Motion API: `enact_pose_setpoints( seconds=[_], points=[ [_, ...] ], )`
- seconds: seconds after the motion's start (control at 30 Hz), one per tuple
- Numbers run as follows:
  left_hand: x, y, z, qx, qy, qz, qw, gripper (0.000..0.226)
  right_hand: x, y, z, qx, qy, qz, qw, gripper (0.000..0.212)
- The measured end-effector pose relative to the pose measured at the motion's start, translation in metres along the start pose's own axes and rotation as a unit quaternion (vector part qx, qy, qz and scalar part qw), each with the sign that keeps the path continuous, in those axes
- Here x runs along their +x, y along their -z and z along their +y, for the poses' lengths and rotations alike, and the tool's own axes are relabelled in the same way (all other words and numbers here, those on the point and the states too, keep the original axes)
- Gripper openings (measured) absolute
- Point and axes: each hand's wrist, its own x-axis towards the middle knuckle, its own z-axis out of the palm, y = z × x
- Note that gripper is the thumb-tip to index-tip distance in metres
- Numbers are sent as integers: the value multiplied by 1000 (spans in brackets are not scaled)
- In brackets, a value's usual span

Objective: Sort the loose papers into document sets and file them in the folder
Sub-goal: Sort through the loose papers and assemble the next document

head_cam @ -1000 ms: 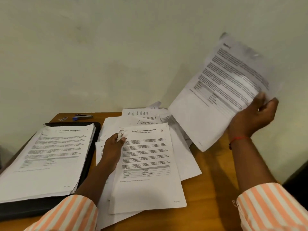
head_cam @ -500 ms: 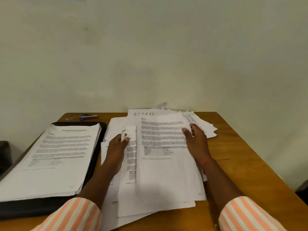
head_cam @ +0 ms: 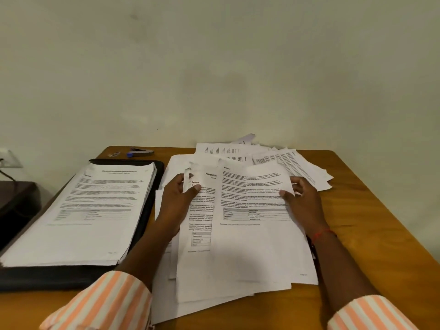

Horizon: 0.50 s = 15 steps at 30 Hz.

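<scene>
When planning the next move, take the top sheet (head_cam: 257,246) at the middle of the counter (head_cam: 369,234), long axis running near edge to far edge. Note the right grip (head_cam: 303,201) pinching its far right edge, thumb above, fingers curled beneath. Note the left grip (head_cam: 177,201) closed on the curled far-left corner of the title sheet (head_cam: 202,210), half under the top sheet. Locate the folder (head_cam: 59,277) open along the left edge, nearer the left grip, bearing a filed stack (head_cam: 95,206). Disregard the stapler (head_cam: 141,152) at the far edge. Expect the left forearm to block a leftward pass. Leave the loose pile (head_cam: 307,170) by the far right corner.
</scene>
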Motion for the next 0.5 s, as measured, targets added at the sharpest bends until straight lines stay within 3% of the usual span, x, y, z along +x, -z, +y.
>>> enact_pose_setpoints(
  seconds=[0.1,0.2,0.37,0.5],
  points=[
    [-3,3,8,-20,-29,31,999,27,1,2,3,2,7,9,1000,31],
    [0,17,21,-62,-86,119,987,31,0,3,4,13,9,21,1000,32],
    [16,58,26,-128,-115,317,932,36,-5,4,0,0,24,22,999,29],
    [25,81,25,-214,-111,393,887,34,-5,5,0,2,21,20,1000,28]
  ],
)
